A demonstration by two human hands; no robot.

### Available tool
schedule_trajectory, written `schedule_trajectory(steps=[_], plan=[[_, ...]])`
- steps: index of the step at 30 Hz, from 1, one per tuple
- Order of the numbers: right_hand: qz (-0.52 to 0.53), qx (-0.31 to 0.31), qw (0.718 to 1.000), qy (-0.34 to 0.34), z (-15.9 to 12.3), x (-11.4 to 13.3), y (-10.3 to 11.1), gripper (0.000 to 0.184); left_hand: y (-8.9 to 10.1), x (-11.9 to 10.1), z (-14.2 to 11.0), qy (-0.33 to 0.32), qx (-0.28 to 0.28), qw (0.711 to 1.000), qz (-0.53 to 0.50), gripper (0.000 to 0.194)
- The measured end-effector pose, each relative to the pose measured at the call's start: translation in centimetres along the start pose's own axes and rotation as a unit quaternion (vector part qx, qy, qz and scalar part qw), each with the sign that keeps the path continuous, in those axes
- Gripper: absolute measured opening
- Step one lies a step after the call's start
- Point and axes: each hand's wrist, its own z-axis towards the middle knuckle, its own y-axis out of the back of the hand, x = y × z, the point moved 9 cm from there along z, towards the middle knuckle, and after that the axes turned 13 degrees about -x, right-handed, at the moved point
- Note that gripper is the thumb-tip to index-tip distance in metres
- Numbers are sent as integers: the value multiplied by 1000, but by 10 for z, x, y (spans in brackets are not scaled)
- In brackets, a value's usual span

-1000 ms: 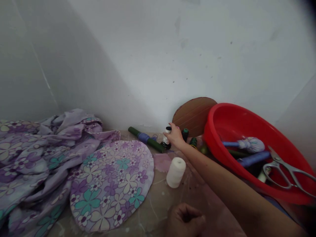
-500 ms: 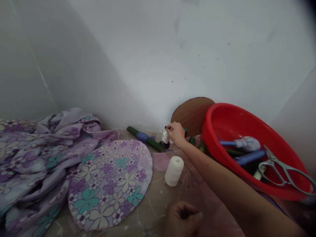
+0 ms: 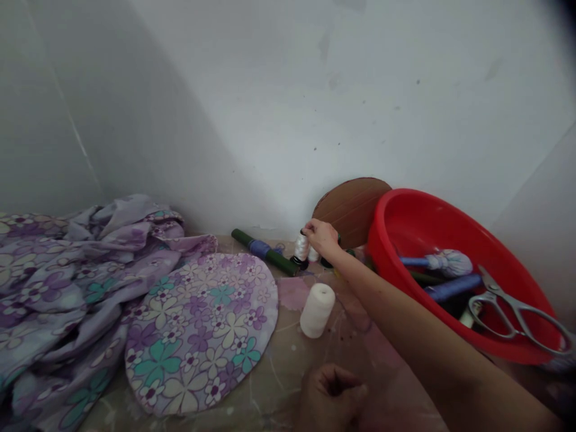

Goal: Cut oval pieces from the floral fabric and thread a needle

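My right hand point(image 3: 321, 237) reaches toward the wall, thumb and fingers pinched at the black top of a spool of shiny white thread point(image 3: 301, 247). The spool stands upright on its black base. Another white spool and a dark green one are partly hidden behind and below that hand. Low in the view, my left hand point(image 3: 333, 399) is curled, thumb and forefinger together; anything between them is too dark to make out. Between the two hands stands a white cone of thread point(image 3: 317, 310). Left of it lies a rounded floral fabric piece point(image 3: 202, 333).
A red basin point(image 3: 382, 240) at right holds scissors point(image 3: 508, 306), a blue-wrapped roll and a cloth-headed stick. Brown cardboard point(image 3: 348, 207) leans on the wall. A green tube with blue thread point(image 3: 265, 251) lies near the spools. Crumpled floral fabric point(image 3: 90, 288) covers the left side.
My right hand has lifted slightly and shows a little more of the spools below it. The white spool stays standing in place. My left hand has barely moved.
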Motion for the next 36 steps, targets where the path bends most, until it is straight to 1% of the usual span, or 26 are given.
schedule_trajectory(steps=[3,6,8,10,12,15,16,17,21,24,27,31,36], plan=[[60,8,998,-24,5,-3,-1,9,-1,3,1,10,7,1000,2,22],[147,33,987,-56,4,-2,1,10,-2,2,1,10,16,1000,-7,23],[205,54,974,-79,-2,1,7,11,-2,1,1,6,19,1000,-8,23],[250,70,961,-95,-11,6,17,14,-2,0,1,5,26,1000,-4,24],[319,88,935,-125,-22,10,29,15,-3,0,0,3,35,999,-2,25],[440,121,871,-182,-42,14,45,16,-4,-3,-1,-8,41,999,-12,27],[465,128,854,-193,-49,15,52,17,-5,-4,-2,-11,42,999,-17,27],[476,132,847,-196,-55,15,59,16,-5,-5,-2,-13,41,999,-24,28],[482,120,842,-211,-83,12,88,15,-5,-7,-2,-22,27,998,-44,31],[477,94,841,-238,-106,5,110,15,-5,-8,-1,-30,14,998,-46,32],[473,77,838,-262,-127,-5,125,14,-5,-9,-3,-34,14,998,-45,31],[470,58,833,-285,-151,-22,136,14,-2,-16,-10,-50,2,996,-68,29],[468,36,824,-316,-172,-37,140,14,-5,-18,-12,-58,15,995,-74,28]])
